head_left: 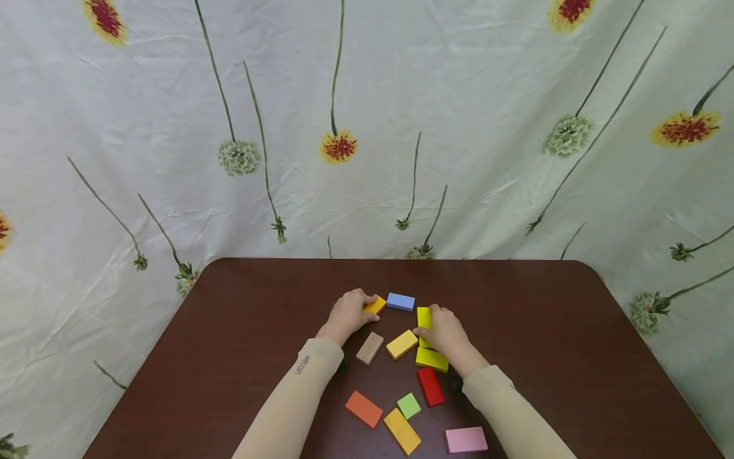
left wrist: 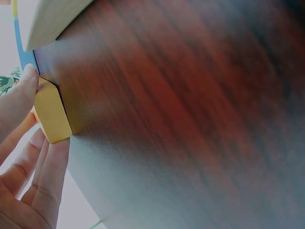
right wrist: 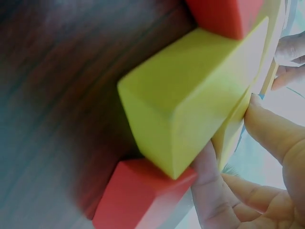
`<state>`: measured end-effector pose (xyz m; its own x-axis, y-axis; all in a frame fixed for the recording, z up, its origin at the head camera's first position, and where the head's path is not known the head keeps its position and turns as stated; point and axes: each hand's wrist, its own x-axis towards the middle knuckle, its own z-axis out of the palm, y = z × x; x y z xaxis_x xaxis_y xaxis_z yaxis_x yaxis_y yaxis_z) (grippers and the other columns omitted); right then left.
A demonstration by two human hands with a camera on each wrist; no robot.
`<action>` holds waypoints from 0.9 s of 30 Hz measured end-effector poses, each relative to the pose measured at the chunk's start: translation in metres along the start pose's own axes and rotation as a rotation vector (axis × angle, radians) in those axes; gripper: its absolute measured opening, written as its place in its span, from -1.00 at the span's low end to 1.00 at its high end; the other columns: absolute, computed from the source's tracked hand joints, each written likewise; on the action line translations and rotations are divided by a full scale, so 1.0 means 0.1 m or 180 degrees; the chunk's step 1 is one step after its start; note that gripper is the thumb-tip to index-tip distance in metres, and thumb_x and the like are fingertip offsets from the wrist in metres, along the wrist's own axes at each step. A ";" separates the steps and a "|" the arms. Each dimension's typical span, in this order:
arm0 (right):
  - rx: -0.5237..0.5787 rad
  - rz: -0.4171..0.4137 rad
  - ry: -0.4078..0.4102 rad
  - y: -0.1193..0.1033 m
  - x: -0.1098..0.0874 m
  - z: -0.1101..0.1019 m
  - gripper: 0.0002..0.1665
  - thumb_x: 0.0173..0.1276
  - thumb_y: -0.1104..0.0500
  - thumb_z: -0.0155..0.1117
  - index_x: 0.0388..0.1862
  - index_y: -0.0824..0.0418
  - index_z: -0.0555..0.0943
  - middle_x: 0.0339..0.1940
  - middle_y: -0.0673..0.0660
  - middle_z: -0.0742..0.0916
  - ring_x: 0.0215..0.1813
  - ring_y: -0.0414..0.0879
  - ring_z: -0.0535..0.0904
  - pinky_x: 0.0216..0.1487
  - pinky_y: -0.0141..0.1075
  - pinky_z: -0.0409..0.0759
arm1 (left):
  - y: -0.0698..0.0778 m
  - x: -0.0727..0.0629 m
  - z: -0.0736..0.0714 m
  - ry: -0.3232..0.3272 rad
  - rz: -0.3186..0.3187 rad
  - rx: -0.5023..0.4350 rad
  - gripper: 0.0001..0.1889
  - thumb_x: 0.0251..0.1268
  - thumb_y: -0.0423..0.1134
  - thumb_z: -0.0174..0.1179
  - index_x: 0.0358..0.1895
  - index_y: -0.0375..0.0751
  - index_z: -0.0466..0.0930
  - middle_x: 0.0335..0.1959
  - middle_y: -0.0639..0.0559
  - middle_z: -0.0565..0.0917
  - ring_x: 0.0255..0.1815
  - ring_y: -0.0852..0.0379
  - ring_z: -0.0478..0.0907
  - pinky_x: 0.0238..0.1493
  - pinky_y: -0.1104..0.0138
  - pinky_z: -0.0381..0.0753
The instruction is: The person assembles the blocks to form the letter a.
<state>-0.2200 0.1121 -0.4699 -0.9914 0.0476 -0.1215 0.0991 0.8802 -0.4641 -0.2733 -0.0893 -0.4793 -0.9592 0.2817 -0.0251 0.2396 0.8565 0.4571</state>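
Observation:
My left hand pinches an orange-yellow block at the far side of the group. Its thumb and fingers lie on opposite sides of that block in the left wrist view. A blue block lies just right of it. My right hand holds a bright yellow block between thumb and fingers, partly covering it. Against its near end lies a second yellow block, large in the right wrist view. A red block sits beside that one, close to the right fingers.
Between the hands lie a tan block and a pale yellow block. Nearer are a red block, an orange block, a green block, an amber block and a pink block. The dark table meets a flowered cloth.

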 end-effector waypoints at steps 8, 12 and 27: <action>0.0045 -0.0001 -0.0069 -0.03 0.01 0.01 -0.23 0.24 0.05 0.46 0.28 0.46 0.41 0.06 0.36 0.64 -0.07 0.12 0.59 0.06 -0.06 0.65 | 0.01 0.01 -0.01 -0.0005 -0.0021 0.0017 -0.46 0.17 -0.12 0.40 0.25 -0.12 0.58 0.00 -0.14 0.64 -0.06 -0.05 0.61 0.05 0.11 0.62; 0.0043 0.0001 -0.0068 -0.05 0.00 0.02 -0.22 0.24 0.03 0.45 0.28 0.46 0.41 0.06 0.36 0.64 -0.08 0.11 0.58 0.06 -0.06 0.64 | 0.00 0.02 0.00 -0.0015 -0.0025 0.0037 -0.46 0.18 -0.11 0.40 0.25 -0.12 0.57 0.01 -0.14 0.64 -0.05 -0.04 0.60 0.06 0.11 0.61; 0.0009 -0.0010 -0.0075 -0.03 0.00 0.04 -0.22 0.25 0.04 0.45 0.29 0.45 0.41 0.07 0.37 0.63 -0.07 0.11 0.58 0.07 -0.06 0.65 | -0.02 0.04 0.02 -0.0047 -0.0016 0.0066 -0.46 0.19 -0.11 0.39 0.25 -0.12 0.57 0.01 -0.13 0.64 -0.08 -0.01 0.59 0.05 0.11 0.61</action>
<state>-0.2201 0.1073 -0.4720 -0.9895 0.0337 -0.1406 0.0963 0.8790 -0.4670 -0.2773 -0.0897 -0.4819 -0.9581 0.2835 -0.0407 0.2378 0.8667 0.4385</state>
